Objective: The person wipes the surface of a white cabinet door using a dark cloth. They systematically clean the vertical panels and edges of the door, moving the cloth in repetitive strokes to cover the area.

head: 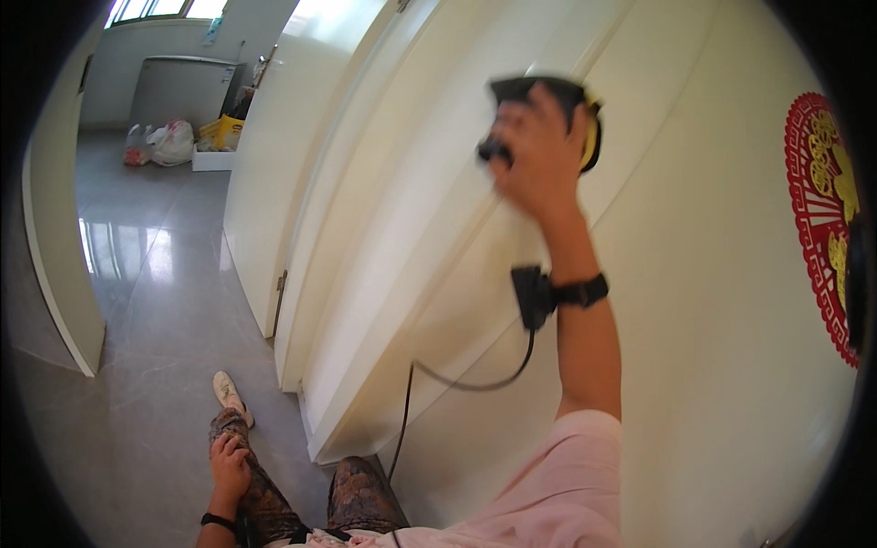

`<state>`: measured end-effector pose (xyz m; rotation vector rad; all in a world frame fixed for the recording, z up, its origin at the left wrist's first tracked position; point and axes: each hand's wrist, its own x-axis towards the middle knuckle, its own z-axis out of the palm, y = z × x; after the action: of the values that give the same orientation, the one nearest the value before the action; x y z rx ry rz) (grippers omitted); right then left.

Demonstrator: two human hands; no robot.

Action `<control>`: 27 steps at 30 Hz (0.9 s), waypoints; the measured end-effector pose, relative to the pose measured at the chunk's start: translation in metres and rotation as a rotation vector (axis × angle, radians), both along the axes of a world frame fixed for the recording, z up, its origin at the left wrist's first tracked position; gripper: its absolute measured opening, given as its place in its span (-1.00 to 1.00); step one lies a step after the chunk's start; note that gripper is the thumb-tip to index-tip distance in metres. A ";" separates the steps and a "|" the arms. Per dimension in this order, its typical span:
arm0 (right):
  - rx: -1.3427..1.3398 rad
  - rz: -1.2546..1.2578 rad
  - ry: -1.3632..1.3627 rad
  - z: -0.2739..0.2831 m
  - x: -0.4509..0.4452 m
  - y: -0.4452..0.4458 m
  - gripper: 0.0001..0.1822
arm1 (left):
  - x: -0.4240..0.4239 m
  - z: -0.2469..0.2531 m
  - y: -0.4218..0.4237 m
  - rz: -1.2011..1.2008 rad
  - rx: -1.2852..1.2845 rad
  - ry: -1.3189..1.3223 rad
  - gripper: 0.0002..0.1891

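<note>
My right hand (541, 154) is raised to a cream door frame (411, 226). It grips a black-and-yellow hand-held object (593, 133), which blur keeps me from naming more exactly. The object is against or close to the panel beside the frame; contact cannot be made out. A dark knob-like part (495, 151) sticks out by my thumb side. On my right wrist is a black strap with a small device (531, 298), from which a black cable (473, 387) hangs. My left hand (229, 466) rests on my patterned trouser leg, holding nothing.
To the left, a cream door (301, 137) stands ajar on its hinges above grey tile floor (157, 308). Beyond it are a white plastic bag (173, 142), a white box (212, 161) and a grey panel (178, 92). A red-and-gold paper decoration (819, 226) hangs on the right.
</note>
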<state>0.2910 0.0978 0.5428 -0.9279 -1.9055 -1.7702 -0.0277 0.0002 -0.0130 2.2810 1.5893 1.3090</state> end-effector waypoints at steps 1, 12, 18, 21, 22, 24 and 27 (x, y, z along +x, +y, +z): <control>-0.122 0.040 0.022 -0.023 -0.003 -0.001 -0.73 | -0.002 0.001 -0.001 0.000 -0.004 -0.012 -0.87; -0.653 -0.170 0.125 -0.129 0.014 -0.032 -0.40 | -0.002 0.005 -0.003 0.002 0.000 -0.013 -0.85; 0.037 0.333 0.607 0.027 0.102 0.024 -0.23 | 0.012 0.003 0.003 -0.037 -0.024 0.003 -0.85; 0.090 0.359 0.789 0.010 0.099 0.027 -0.28 | 0.009 0.007 0.002 -0.024 -0.027 0.035 -0.83; 0.099 0.385 0.823 -0.011 0.100 0.030 -0.27 | 0.008 0.007 0.002 -0.017 -0.026 0.047 -0.82; 0.099 0.423 0.877 -0.077 0.110 0.031 -0.25 | 0.007 -0.002 0.003 -0.007 -0.040 0.020 -0.85; -0.031 0.485 0.946 -0.214 0.135 0.025 -0.17 | 0.009 -0.003 0.004 -0.012 -0.057 0.016 -0.86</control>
<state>0.4258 0.1231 0.3285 -0.9577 -1.3498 -0.7852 -0.0189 0.0038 -0.0159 2.2693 1.5937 1.2302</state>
